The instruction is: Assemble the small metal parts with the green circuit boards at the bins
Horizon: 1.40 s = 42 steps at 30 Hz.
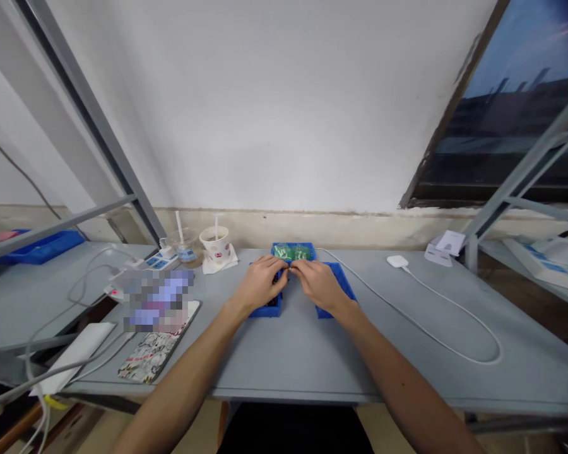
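My left hand is above a blue tray that holds small dark parts. Across from it, my right hand hovers over a second blue tray, whose contents my hand hides. The fingertips of both hands are pinched and meet over the gap between the trays, on something too small to name. Just behind them stands a third blue tray with green pieces in it, perhaps in clear bags.
Paper cup and clear plastic cup, both with straws, stand back left near a power strip. A patterned flat case lies front left. At right are a white cable, a white charger and folded paper.
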Available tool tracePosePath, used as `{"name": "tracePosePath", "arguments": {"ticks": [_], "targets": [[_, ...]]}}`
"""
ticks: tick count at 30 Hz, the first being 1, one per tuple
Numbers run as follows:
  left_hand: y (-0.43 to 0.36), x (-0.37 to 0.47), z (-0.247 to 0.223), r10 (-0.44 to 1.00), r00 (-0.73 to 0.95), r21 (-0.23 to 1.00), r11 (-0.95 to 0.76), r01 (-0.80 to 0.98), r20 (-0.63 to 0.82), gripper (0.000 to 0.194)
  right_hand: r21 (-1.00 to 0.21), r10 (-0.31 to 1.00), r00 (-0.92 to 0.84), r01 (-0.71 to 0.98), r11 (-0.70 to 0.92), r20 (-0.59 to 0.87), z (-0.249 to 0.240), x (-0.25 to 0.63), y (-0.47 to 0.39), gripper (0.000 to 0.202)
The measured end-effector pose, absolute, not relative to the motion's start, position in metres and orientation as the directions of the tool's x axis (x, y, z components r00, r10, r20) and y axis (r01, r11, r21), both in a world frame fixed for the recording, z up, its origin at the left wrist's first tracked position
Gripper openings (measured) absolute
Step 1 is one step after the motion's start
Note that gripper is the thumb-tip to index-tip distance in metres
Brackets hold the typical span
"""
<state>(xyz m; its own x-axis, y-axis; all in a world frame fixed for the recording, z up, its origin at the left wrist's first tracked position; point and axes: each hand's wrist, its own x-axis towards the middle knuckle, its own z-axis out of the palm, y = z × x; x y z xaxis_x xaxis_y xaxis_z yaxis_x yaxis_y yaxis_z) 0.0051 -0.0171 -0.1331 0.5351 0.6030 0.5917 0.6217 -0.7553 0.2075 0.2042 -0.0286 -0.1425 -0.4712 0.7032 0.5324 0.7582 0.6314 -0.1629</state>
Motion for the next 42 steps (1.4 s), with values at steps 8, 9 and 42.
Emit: {"name": "tracePosePath", "arguments": {"ticks": [8, 9, 42], "targets": [[-0.0181, 0.0057, -0.1336, 0.605, 0.558, 0.215, -0.763, 0.609, 0.568, 0.015, -0.143, 0.673, -0.502, 0.735, 0.663, 0.544, -0.1463, 0.2063, -0.0254, 0.023], [-0.0184, 0.0058, -0.1339, 0.601, 0.566, 0.215, -0.769, 0.603, 0.564, 0.015, -0.140, 0.668, -0.508, 0.730, 0.669, 0.544, -0.1459, 0.2066, -0.0255, 0.023], [-0.0197, 0.0078, -0.1342, 0.598, 0.534, 0.228, -0.765, 0.603, 0.598, 0.016, -0.396, 0.711, -0.362, 0.638, 0.661, 0.603, -0.1465, 0.2022, -0.0258, 0.020]]}}
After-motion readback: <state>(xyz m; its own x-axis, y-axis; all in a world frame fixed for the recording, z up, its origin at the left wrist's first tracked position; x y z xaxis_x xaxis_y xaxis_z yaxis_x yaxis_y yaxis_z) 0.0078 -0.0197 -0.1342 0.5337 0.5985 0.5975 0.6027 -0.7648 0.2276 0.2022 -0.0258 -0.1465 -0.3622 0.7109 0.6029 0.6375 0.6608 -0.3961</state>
